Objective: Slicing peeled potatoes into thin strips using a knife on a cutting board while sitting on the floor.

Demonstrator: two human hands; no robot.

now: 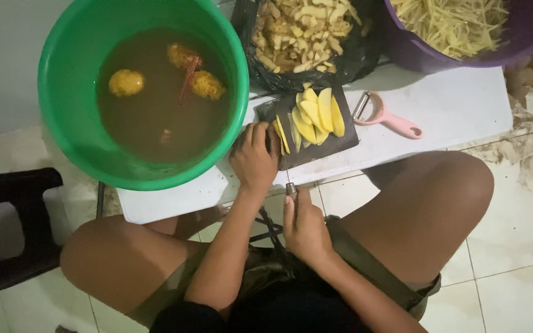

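— What have you got under your hands?

— My left hand (255,161) is pressed down on a potato (277,137) at the near left end of the dark board (334,147); the fingers curl over it, grip closed. My right hand (304,229) is wrapped shut around the knife (287,179) handle, the blade lying along the cut face.

— How does the potato look?

— Pale yellow, smooth where it is cut. Flat oval slices (317,114) lean against each other in a fan just right of my fingers, all on the board.

— And the board itself?

— It sits on the white surface (458,105), in front of my knees.

— Anything wrapped or bagged around?

— A black bag (359,55) behind the board, open, full of yellowish peelings. Right of it a purple tub (525,37) holds thin yellow strips. Left, a round green basin (63,92) of brown water with three potatoes floating. A pink peeler (390,118) lies just right of the board.
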